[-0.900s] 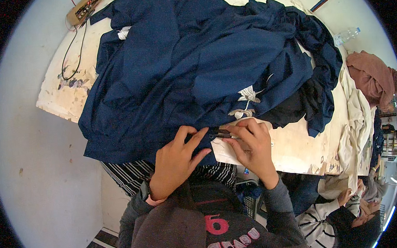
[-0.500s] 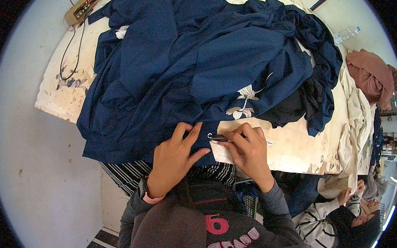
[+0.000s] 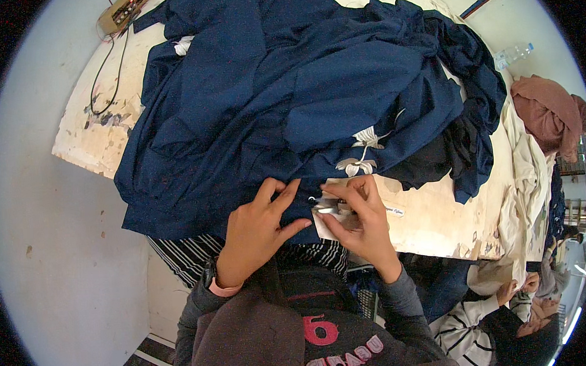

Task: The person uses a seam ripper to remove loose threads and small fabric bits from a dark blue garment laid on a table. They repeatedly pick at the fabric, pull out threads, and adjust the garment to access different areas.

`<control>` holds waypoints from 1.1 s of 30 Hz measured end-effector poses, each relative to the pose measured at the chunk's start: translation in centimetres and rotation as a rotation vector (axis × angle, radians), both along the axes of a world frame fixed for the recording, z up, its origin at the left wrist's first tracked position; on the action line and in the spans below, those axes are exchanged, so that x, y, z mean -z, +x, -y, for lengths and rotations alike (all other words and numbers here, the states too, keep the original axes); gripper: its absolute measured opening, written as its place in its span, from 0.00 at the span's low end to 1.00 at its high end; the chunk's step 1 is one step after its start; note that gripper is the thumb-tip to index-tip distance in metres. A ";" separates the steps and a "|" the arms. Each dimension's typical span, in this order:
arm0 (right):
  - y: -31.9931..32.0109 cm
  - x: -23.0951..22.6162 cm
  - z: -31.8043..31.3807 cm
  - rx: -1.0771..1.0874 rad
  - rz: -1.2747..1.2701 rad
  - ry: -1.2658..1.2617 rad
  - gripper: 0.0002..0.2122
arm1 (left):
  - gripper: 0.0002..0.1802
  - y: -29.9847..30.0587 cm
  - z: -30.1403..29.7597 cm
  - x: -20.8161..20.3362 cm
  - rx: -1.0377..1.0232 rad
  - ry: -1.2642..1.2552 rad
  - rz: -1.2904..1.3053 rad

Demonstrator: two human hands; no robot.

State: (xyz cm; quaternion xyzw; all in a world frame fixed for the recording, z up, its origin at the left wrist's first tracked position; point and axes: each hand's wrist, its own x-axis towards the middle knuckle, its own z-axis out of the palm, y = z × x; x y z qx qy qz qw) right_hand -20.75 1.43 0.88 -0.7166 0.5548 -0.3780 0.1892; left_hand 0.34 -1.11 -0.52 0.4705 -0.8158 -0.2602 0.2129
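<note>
A navy blue garment [image 3: 238, 120] lies in a heap over the table, with white flower embroidery [image 3: 363, 150] on one part. My left hand [image 3: 258, 214] rests on its near edge, thumb and fingers spread, holding nothing. Just to the right, my right hand [image 3: 363, 212] pinches a small tool [image 3: 328, 211] with dark and pale shiny parts; the fingers hide most of it, so its kind is unclear. A small white ring-shaped mark [image 3: 311, 199] shows on the navy cloth at the tool's tip. Pale paper [image 3: 322, 229] lies beneath the right hand.
Black cloth [image 3: 426, 157] lies to the right on the worn wooden table [image 3: 432, 232]. Cream cloth [image 3: 521, 166], brown cloth [image 3: 548, 110] and a plastic bottle [image 3: 513, 55] are farther right. A box with cables [image 3: 117, 17] sits far left. A co-worker [image 3: 476, 332] is at lower right.
The tool in my right hand has turned, so a pale shiny part shows where it looked black. The right fingers have shifted slightly left. My left hand stays nearly still.
</note>
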 end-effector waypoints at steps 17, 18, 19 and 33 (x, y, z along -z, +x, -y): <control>-1.6 -0.9 -3.0 -0.162 0.162 0.268 0.12 | 0.26 0.6 -2.2 0.8 0.130 -0.245 0.004; -1.5 -1.2 -3.1 -0.162 0.159 0.264 0.11 | 0.24 0.7 -2.3 1.0 0.145 -0.278 0.000; -1.3 -1.7 -3.1 -0.118 0.160 0.259 0.11 | 0.22 0.8 -2.3 1.1 0.160 -0.310 -0.004; -1.0 -1.5 -2.6 -0.044 -0.278 -0.062 0.14 | 0.24 2.4 -3.4 2.2 0.259 -0.629 -0.082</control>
